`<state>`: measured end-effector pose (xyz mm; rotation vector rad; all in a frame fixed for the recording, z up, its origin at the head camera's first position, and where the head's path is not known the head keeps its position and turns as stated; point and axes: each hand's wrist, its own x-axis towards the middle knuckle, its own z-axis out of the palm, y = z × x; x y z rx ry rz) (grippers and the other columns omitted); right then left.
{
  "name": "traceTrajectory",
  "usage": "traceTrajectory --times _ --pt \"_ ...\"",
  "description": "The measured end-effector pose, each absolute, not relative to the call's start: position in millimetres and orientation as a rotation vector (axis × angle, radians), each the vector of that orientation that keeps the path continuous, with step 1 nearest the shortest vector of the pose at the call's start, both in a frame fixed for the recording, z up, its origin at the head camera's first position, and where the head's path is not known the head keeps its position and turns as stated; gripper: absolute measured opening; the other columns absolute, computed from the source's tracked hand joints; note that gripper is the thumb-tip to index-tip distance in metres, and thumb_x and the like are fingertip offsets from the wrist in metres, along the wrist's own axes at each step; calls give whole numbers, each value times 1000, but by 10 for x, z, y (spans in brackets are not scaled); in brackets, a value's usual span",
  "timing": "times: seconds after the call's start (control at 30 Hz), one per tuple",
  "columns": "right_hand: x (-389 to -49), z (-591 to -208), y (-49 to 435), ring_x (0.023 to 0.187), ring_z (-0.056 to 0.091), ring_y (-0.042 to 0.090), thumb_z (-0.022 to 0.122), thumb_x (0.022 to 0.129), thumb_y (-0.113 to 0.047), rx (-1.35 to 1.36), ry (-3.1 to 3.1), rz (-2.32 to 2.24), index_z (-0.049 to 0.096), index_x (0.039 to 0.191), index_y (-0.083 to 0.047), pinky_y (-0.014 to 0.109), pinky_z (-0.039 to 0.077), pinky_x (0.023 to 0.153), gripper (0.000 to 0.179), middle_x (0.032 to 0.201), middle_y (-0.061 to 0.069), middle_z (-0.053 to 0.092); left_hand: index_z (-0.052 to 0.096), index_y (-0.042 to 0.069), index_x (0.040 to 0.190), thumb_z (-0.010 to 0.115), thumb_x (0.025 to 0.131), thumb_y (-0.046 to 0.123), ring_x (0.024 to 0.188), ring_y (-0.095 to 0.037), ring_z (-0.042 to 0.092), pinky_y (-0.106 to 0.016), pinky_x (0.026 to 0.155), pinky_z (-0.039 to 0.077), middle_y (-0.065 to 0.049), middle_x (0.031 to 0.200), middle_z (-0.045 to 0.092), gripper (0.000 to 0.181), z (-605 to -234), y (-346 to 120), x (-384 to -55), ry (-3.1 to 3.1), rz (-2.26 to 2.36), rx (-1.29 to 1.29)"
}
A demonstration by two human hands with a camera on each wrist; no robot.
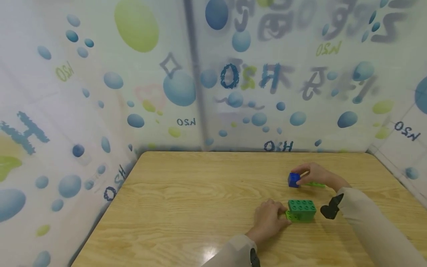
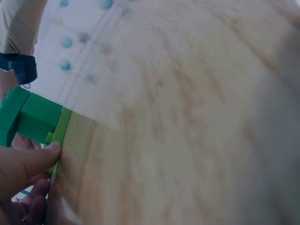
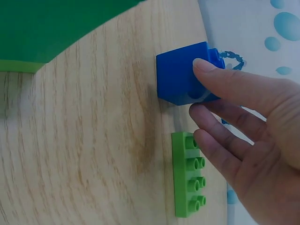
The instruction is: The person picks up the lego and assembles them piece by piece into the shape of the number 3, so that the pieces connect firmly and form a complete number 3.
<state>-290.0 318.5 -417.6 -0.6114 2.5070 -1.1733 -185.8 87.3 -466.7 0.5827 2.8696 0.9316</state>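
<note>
On the right side of the table, a dark green toy brick [image 1: 301, 210] sits on a light green plate [image 1: 289, 216] that sticks out to its left. My left hand [image 1: 269, 218] grips that plate's left end, its thumb [image 2: 44, 157] pressed on top in the left wrist view. Farther back, my right hand [image 1: 315, 175] pinches a small blue brick [image 3: 180, 72] between thumb and fingers. The blue brick appears to be at the table surface; whether it is lifted I cannot tell. A second light green studded plate [image 3: 180, 176] lies beside it, under the right hand's lower fingers.
The wooden table [image 1: 186, 193] extends widely to the left of both hands. A printed curtain [image 1: 160, 92] with blue and green dots borders its back and left sides, and a pale printed wall [image 1: 403, 148] runs along the right.
</note>
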Motion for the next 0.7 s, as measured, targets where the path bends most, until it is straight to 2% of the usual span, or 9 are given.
traceTrajectory --times 0.33,0.7 --pt "-2892 -4213 3212 104 54 44 69 83 -13 -596 2539 -1156 52 122 12 42 50 79 49 121 33 49 68 29 100 77 72 38 77 0 41 -21 70 32 19 84 49 31 -4657 887 -1853 2866 950 574" --pt "-2759 -4037 3176 105 53 44 68 84 -14 -585 2564 -1167 52 124 9 43 50 79 49 124 32 48 68 29 100 76 72 39 77 0 42 -21 70 32 19 84 48 30 -4670 884 -1853 2868 947 575"
